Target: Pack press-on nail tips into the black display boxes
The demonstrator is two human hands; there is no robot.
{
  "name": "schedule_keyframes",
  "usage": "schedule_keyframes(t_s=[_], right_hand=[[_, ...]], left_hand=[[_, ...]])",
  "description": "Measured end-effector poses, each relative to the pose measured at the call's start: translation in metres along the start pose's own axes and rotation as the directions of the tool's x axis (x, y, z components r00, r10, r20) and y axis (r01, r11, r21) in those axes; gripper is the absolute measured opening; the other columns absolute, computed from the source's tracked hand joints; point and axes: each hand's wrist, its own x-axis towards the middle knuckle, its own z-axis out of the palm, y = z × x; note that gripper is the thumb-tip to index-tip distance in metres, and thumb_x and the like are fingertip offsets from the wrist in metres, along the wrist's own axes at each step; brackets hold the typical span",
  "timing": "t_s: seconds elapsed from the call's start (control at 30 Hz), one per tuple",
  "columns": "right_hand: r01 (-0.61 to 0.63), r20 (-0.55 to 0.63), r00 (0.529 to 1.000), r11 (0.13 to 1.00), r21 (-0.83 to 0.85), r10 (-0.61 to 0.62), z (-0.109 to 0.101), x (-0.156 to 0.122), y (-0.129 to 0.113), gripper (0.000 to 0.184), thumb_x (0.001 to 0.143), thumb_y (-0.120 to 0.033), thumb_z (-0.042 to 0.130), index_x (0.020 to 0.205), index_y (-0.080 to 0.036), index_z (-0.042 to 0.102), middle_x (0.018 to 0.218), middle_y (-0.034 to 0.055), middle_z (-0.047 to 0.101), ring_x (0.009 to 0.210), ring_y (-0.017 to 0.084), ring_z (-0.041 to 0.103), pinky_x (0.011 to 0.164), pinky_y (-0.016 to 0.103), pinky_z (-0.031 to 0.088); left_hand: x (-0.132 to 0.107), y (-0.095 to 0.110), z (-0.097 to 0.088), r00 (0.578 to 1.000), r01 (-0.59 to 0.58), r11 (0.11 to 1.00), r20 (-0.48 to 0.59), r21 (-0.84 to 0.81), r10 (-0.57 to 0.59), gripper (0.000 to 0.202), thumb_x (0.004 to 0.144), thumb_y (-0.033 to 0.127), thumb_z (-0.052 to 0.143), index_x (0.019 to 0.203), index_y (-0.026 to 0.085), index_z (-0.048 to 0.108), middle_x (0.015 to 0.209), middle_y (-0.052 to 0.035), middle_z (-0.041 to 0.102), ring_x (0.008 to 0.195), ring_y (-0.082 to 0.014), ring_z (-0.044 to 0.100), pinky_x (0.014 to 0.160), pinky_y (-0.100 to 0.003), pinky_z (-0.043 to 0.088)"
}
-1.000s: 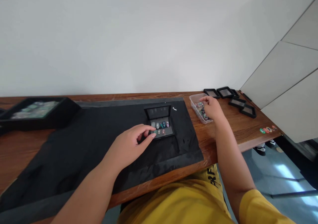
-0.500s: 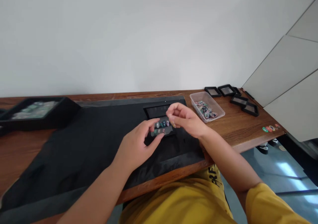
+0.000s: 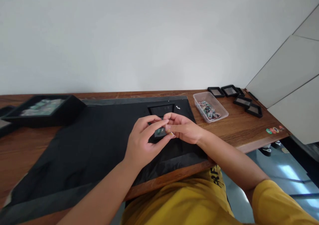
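My left hand (image 3: 143, 140) and my right hand (image 3: 183, 128) meet over a small dark box with an open lid. Between the right thumb and fingertips is a small shiny orange-and-white piece (image 3: 170, 132), its kind too small to tell. The left thumb tip presses against its lower end, and the left index finger reaches the right fingertips. Below the hands, greenish bead-like pieces (image 3: 159, 131) show in the box, partly covered by fingers. The raised black lid (image 3: 161, 109) lies just behind.
On the right stands a clear plastic tub (image 3: 223, 114) of colourful small pieces. Several black frame-like boxes (image 3: 229, 90) lie beyond it. A larger black case (image 3: 53, 120) sits at left on the black mat (image 3: 99, 145). A white scrap (image 3: 177, 107) lies near the lid.
My left hand has moved right and closed in from around the box to meet the right hand. The right hand has lowered slightly, uncovering the white scrap on the mat.
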Motion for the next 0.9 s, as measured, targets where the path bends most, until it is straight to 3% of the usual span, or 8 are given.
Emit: schedule_keyframes(t_s=[0.3,0.47,0.7,0.9], right_hand=[[0.006,-0.017,1.0,1.0,-0.026,-0.007,-0.0014,0.0021,0.004,0.041,0.071,-0.029,0.091,0.095,-0.022,0.058,0.077,-0.0059,0.057,0.062,0.007,0.046,0.055,0.017,0.04],[0.034,0.047,0.998,0.999,-0.031,-0.033,-0.0033,0.0032,0.007,0.046,0.071,-0.038,0.093,0.095,-0.022,0.058,0.077,-0.0053,0.056,0.064,0.007,0.046,0.057,0.018,0.039],[0.039,0.01,0.999,0.998,-0.056,-0.038,-0.0031,0.0032,0.0066,0.046,0.068,-0.037,0.094,0.093,-0.021,0.059,0.082,-0.0038,0.057,0.065,0.007,0.046,0.058,0.019,0.038],[0.039,0.001,0.999,0.997,-0.073,-0.039,-0.0039,0.0043,0.0083,0.042,0.068,-0.03,0.091,0.094,-0.021,0.059,0.076,-0.0052,0.055,0.064,0.008,0.045,0.058,0.019,0.039]], left_hand=[[-0.0012,-0.0001,0.0019,0.996,0.085,0.995,-0.009,-0.048,-0.086,0.024,0.091,0.034,0.073,0.114,0.028,0.071,0.108,-0.0051,0.069,0.099,-0.0235,0.069,0.091,-0.043,0.06],[-0.0001,0.0014,0.0014,0.998,0.043,0.998,-0.037,-0.053,-0.045,0.013,0.094,0.03,0.071,0.107,0.028,0.072,0.103,-0.0031,0.068,0.093,-0.0197,0.068,0.084,-0.036,0.059],[0.001,0.0011,0.001,1.0,0.001,0.999,-0.03,-0.033,-0.002,0.01,0.095,0.024,0.069,0.101,0.03,0.076,0.102,-0.0027,0.069,0.086,-0.0169,0.066,0.071,-0.031,0.055],[0.0008,0.0021,0.001,0.999,0.035,0.999,0.034,-0.028,-0.034,0.01,0.097,0.027,0.064,0.101,0.026,0.074,0.104,-0.0048,0.069,0.098,-0.0219,0.068,0.09,-0.041,0.057]])
